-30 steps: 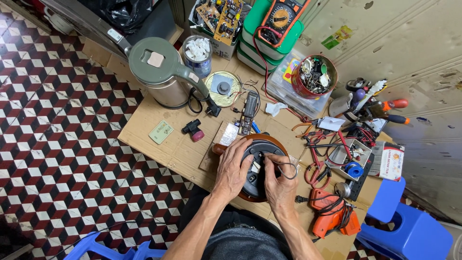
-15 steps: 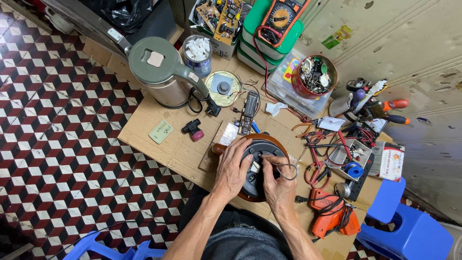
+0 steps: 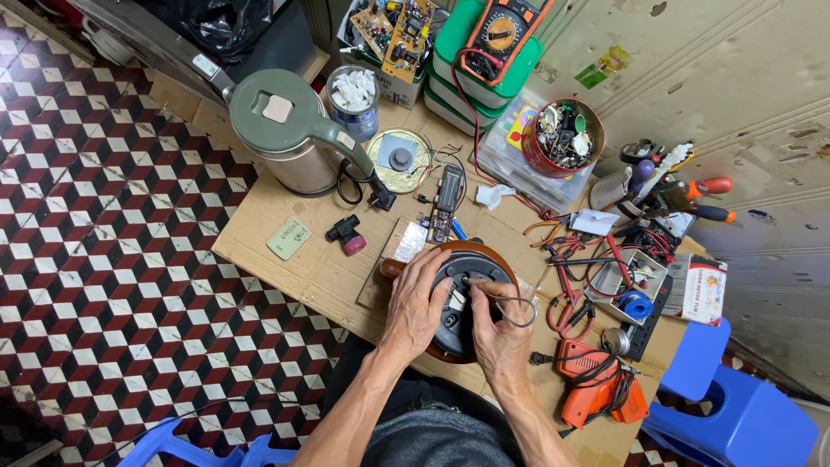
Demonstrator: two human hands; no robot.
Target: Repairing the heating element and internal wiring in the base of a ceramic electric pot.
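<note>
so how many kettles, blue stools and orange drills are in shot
kettles: 2, a green-lidded one and an upturned brown one under the left hand and right hand
blue stools: 2
orange drills: 1
total: 5

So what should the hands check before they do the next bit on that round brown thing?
1. Left hand steadies the round brown appliance base: ok.
2. Right hand pinches the thin wire: ok.
3. Wire free of tangles: cannot tell.
4. Base sits flat on the cardboard: ok.
5. Kettle well away from the hands: ok.
6. Orange drill cable off the base: ok.
</note>
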